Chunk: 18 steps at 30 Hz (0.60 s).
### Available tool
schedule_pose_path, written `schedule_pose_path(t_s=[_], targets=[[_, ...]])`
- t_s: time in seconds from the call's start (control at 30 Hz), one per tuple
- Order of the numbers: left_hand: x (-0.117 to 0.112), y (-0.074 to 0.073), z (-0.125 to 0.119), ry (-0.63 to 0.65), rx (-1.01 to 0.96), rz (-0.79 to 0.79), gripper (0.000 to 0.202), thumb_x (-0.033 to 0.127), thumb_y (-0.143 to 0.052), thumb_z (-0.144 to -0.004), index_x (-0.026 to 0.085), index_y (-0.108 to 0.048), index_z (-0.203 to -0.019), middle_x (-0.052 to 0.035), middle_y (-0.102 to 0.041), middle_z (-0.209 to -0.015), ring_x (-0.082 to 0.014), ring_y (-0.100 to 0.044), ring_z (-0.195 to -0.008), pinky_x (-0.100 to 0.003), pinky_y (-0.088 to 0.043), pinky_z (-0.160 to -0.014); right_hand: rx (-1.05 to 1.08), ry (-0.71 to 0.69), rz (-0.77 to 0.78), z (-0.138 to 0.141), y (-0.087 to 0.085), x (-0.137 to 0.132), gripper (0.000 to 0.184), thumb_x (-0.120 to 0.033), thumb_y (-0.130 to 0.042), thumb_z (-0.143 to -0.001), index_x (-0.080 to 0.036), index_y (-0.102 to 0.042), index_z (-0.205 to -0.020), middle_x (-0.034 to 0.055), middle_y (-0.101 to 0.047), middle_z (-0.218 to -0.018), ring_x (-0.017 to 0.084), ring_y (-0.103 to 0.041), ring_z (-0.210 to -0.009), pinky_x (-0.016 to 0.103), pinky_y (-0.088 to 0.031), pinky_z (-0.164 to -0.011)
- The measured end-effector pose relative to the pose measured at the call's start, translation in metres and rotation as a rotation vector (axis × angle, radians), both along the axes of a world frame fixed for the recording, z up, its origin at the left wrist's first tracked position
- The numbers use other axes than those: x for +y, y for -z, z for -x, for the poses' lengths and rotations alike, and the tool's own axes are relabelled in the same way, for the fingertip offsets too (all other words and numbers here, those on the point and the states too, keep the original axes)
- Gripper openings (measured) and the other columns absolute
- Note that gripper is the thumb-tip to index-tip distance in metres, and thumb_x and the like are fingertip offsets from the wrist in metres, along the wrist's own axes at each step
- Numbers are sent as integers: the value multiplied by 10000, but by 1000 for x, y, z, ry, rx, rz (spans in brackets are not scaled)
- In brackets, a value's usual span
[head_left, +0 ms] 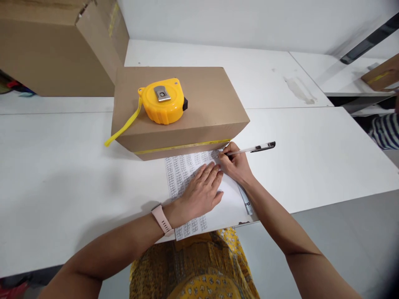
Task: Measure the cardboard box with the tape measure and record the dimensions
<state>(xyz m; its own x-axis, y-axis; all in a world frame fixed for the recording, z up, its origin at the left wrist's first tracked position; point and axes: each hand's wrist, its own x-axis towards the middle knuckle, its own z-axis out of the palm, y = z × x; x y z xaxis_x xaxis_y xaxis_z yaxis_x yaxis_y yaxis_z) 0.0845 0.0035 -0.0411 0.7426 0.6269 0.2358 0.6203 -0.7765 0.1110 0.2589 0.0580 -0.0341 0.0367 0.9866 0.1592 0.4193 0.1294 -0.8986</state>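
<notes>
A printed sheet of paper [183, 166] lies at the near edge of the white table [62, 166], filled with small handwritten rows. My left hand [201, 192] lies flat on the sheet with its fingers stretched out; a pink watch sits on that wrist. My right hand [235, 162] is closed on a clear pen [252, 148] whose tip touches the sheet's top right corner, right against a closed cardboard box [205, 104]. A yellow tape measure [163, 101] rests on top of that box, its strap hanging over the left side.
A larger cardboard box [59, 45] stands at the back left. A metal ruler [245, 199] lies under my right forearm at the table edge. At the far right, another person's striped sleeve [385, 131] and a further box [380, 74] show.
</notes>
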Motion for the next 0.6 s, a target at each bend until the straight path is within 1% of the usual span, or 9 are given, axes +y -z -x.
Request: schedule_pose_path(t_s=[0.27,0.43,0.5,0.6], targets=[[0,0,1,17,-12,13,558,419,-444,-1041,11,-562,-1404,-213,-543,-1503,-340,-446,-1454,-469,-293,-1238,-3,-18,-1,-1,-1,0,165,-221,-600,-783,-248,-444,-734,-78,-395,-574,106,-356,-519,264,-309,-508],[0,0,0,11,-5,19,555,424,-435,-1044,23,-559,-1407,-206,-534,-1514,-322,-434,-1465,-460,-287,-1243,-13,6,-17,-1,-1,-1,168,-219,-608,-797,-245,-456,-729,-70,-411,-582,112,-366,-529,267,-298,-511],[0,0,1,10,-9,14,548,422,-437,-1044,27,-559,-1405,-202,-525,-1523,-320,-437,-1464,-456,-295,-1239,1,63,-51,-4,-2,-2,172,-228,-608,-817,-242,-463,-726,-59,-434,-599,118,-383,-546,272,-308,-521],[1,-1,1,13,-16,0,537,415,-441,-1044,36,-558,-1407,-191,-516,-1534,-318,-443,-1461,-451,-307,-1235,24,247,-166,-16,-4,0,181,-253,-604,-864,-240,-473,-740,-42,-458,-635,129,-405,-568,284,-323,-533]])
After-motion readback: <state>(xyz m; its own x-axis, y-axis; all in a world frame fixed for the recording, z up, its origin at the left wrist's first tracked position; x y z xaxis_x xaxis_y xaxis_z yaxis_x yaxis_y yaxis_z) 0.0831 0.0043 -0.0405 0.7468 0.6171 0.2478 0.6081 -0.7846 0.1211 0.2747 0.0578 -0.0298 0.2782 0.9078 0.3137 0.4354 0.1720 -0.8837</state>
